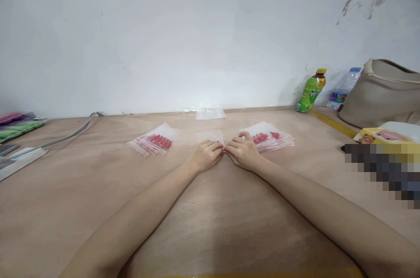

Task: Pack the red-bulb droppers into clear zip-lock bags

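A clear plastic bag (211, 134) with a red edge lies at the middle of the table, its near right corner between my hands. My left hand (208, 155) is closed on that edge, fingers curled. My right hand (243, 151) pinches the same corner from the other side, and the fingertips of both hands nearly meet. To the left lies a fanned stack of clear bags (157, 140) with red pieces inside. Another such stack (271, 137) lies just beyond my right hand, which partly covers it.
Flat clear bags (210, 114) lie by the wall. At the right stand a green bottle (310, 94), a clear bottle (343, 89), a beige bag (382, 94) and a yellow packet (393, 138). A grey cable (75, 130) and green packages (21, 128) are at the left.
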Demonstrator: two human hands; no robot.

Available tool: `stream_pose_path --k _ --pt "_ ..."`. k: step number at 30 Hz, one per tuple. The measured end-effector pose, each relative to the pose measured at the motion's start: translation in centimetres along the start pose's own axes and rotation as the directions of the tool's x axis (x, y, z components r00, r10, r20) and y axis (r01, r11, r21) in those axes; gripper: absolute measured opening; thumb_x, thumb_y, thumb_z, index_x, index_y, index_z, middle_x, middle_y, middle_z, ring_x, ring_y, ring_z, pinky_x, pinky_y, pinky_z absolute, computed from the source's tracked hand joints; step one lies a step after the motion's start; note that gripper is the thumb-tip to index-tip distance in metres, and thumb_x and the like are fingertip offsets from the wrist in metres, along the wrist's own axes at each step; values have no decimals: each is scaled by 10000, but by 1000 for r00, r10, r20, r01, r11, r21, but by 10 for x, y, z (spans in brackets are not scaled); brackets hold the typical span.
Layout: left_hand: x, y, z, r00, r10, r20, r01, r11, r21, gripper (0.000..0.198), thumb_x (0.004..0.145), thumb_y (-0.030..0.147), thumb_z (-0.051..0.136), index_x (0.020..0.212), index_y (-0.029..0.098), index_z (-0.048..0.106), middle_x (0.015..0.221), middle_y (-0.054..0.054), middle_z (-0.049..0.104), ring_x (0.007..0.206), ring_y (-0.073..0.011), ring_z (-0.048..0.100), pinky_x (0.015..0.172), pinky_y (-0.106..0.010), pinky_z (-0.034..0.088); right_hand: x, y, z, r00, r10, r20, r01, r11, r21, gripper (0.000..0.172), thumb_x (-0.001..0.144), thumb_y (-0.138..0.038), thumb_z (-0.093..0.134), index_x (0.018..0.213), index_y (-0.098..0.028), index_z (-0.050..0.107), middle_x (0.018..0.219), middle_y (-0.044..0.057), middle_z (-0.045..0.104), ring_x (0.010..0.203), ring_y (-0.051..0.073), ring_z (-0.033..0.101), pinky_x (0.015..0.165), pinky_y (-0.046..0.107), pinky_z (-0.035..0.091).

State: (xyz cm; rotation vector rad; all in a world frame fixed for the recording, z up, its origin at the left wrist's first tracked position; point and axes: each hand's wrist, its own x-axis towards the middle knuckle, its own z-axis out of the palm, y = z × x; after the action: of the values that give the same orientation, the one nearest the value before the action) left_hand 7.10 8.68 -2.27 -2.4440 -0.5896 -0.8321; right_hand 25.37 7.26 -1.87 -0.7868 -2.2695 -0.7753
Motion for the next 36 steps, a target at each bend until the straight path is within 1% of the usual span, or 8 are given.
stream_pose_path --k 11,16,19,24,27,31,33,36 --pt "2 -1 -7 998 54 26 -54 998 15 208 858 142 426 750 150 603 823 -49 663 747 -158 618 678 -288 467 2 -3 -2 999 32 20 -33 999 31 214 836 -203 433 702 -158 594 662 21 612 694 134 463 812 372 212" --pt "-4 -2 -15 999 36 16 -36 999 19 194 869 137 420 811 157 603 880 -51 659 810 -159 609 713 -292 467 0 -3 -4 999 44 12 -45 998 33 208 831 -183 430 707 -167 596 656 11 610 693 129 460 852 389 187" --pt "-12 -5 -25 1000 21 8 -22 999 31 183 872 137 427 814 156 599 868 -50 658 804 -160 602 719 -297 469 -2 -2 -5 998 56 3 -56 998 36 201 825 -174 437 707 -172 601 656 5 615 695 127 463 872 393 174" --pt "-31 -12 -49 1000 -17 16 16 997 72 170 872 146 443 797 142 595 822 -59 651 757 -168 591 711 -304 472 -3 -2 -4 997 76 -32 -74 996 56 192 819 -174 453 703 -174 606 641 -3 619 688 123 473 893 401 168" --pt "-40 -14 -58 997 -63 37 59 993 99 195 880 165 433 770 138 591 779 -69 639 728 -178 585 687 -312 469 -3 -3 -3 997 64 -42 -61 997 56 189 819 -170 454 706 -176 605 639 -7 619 690 122 480 901 406 166" --pt "-46 -17 -57 988 -136 79 127 985 115 273 896 194 396 696 140 574 672 -67 599 668 -183 568 640 -313 459 -3 -2 -5 998 59 -34 -57 997 44 200 824 -167 447 698 -176 601 635 -4 615 692 123 483 894 398 170" --pt "-48 -18 -54 981 -164 100 153 983 105 278 899 216 401 695 144 576 673 -63 597 670 -179 568 641 -304 457 -4 -1 -7 998 64 -21 -63 997 53 193 833 -191 451 719 -181 606 659 6 623 702 129 487 855 379 193" --pt "-51 -19 -51 973 -193 126 185 980 75 259 903 255 416 746 160 599 736 -53 624 730 -166 583 685 -284 458 -3 -2 -7 999 43 14 -44 995 93 155 833 -268 481 880 -194 609 852 41 646 778 148 511 769 341 233"
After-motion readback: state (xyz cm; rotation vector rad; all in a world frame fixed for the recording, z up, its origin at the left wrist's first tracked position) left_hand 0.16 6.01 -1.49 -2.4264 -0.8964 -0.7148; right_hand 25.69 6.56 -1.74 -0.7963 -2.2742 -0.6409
